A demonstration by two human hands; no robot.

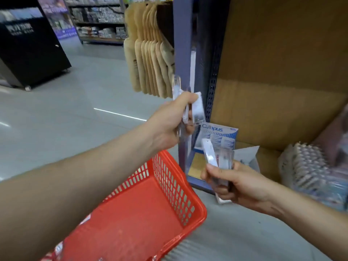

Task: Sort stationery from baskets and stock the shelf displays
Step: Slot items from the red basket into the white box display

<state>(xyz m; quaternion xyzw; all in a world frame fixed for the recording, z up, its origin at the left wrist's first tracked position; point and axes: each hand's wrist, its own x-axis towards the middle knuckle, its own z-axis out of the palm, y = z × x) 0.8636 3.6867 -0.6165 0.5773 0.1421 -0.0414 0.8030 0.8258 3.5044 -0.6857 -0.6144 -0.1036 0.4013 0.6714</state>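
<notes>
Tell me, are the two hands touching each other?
Apart. Head view: the left hand grips clear packets above the right hand, which grips more; a notebook pack shows between them.

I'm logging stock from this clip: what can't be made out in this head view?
All in the head view:
- Upper clear packs, gripped by the left hand: blur hides print and count; the hand covers their middles.
- Lower clear packs, gripped by the right hand: lower ends hidden by the hand.
- Red basket: near end cut off by the bottom edge.
- Wrapped bundles: blurred, cut off by the right edge.
- Far shelves: too small.
</notes>
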